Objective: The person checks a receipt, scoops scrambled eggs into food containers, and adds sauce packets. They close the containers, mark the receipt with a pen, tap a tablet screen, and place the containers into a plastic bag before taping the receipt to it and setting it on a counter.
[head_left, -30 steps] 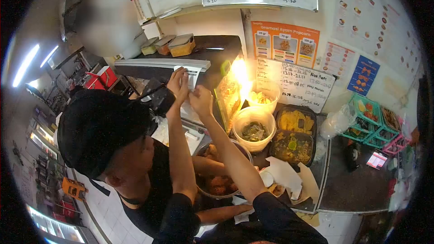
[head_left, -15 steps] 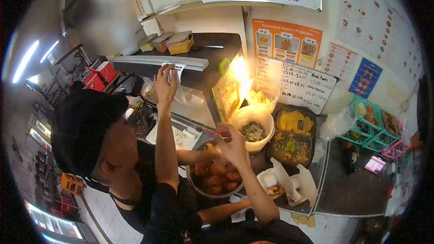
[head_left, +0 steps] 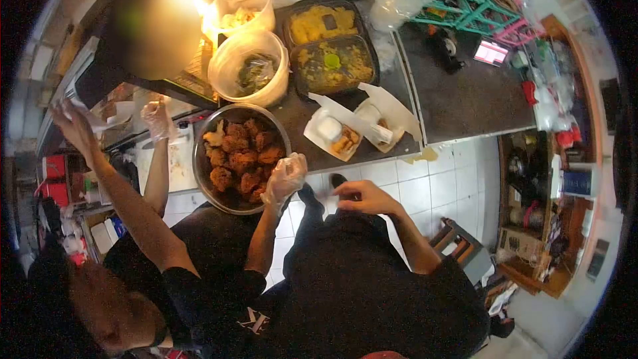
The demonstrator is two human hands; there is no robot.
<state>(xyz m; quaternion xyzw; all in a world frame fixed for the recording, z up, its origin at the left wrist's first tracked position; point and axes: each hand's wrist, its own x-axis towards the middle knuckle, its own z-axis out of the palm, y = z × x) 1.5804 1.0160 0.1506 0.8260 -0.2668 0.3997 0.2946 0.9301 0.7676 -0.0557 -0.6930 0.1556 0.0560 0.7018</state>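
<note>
in the head view my left hand point(head_left: 74, 126) had stayed raised by the shelf, fingers loosely open and empty, while my right hand point(head_left: 362, 196), open and empty, had dropped beside the bowl of fried chicken point(head_left: 240, 154), a co-worker's gloved hand point(head_left: 284, 176) touching its rim.

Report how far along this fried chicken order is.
Done: the metal bowl is full of fried chicken, and the open paper boxes hold some food.
In hand: a co-worker's gloved hand rests on the bowl's rim. The person's left hand is raised at far left, grip unclear. The right hand is empty at the waist.
Left: the boxes are not closed.
</note>
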